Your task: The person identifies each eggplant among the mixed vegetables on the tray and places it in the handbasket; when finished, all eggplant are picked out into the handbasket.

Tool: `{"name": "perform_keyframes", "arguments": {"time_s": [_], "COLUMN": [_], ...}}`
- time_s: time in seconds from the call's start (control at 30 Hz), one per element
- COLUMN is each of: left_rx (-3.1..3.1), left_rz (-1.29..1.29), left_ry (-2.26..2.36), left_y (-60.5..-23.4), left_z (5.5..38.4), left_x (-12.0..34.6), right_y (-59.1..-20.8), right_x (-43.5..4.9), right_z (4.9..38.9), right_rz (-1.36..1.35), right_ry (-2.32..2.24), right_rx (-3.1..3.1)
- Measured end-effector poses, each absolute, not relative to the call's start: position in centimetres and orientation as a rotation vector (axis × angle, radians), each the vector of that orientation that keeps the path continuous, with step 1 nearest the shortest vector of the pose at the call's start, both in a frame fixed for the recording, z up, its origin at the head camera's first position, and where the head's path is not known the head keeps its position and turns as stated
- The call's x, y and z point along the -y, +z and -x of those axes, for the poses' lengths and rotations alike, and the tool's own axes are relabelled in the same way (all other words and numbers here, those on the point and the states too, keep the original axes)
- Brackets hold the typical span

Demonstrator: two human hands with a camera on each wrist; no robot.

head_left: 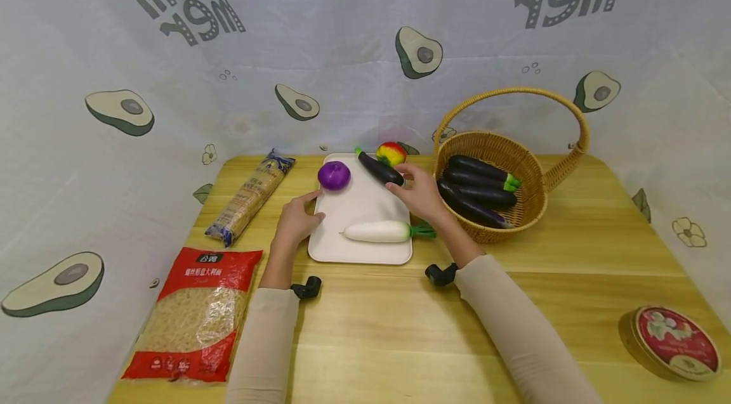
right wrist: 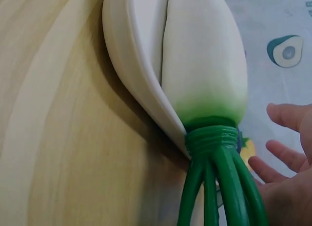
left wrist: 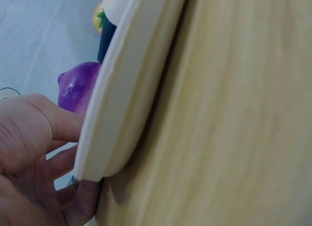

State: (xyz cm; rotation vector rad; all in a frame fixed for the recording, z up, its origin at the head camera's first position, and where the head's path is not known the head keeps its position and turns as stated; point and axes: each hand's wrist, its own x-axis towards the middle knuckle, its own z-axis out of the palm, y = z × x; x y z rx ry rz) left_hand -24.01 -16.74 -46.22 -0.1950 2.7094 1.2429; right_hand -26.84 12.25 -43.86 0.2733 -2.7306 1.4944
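A white tray (head_left: pixel 361 204) lies on the table. My left hand (head_left: pixel 294 220) holds its left edge, the thumb by the rim and the fingers (left wrist: pixel 80 204) lower along the side. A purple onion (head_left: pixel 334 175) sits at the tray's back left, just beyond that hand. Over the right end of a dark eggplant (head_left: pixel 377 168) is my right hand (head_left: pixel 421 191), thumb and fingers spread apart; the right wrist view shows nothing gripped between them. A white radish (head_left: pixel 377 231) lies across the tray's front, its green leaves (right wrist: pixel 219 172) jutting past the right rim.
A red-yellow pepper (head_left: pixel 391 153) sits at the tray's back right. The wicker basket (head_left: pixel 539 201) to the right contains several eggplants. Left are a noodle pack (head_left: pixel 251 198) and a red pasta bag (head_left: pixel 194 312). A round red tin (head_left: pixel 676 342) stands front right.
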Motion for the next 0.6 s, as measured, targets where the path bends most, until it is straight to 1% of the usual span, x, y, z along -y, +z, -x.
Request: {"name": "perform_keyframes", "arguments": {"time_s": [0.6], "left_rx": [-2.701], "left_rz": [0.234], "left_ry": [1.236], "left_y": [-46.0], "left_z": [23.9], "left_x": [16.5], "right_y": [-45.1], "right_x": [-11.6], "right_z": [28.9], "right_rz": [-0.201], "right_ry": [1.337], "right_rx": [2.806]}}
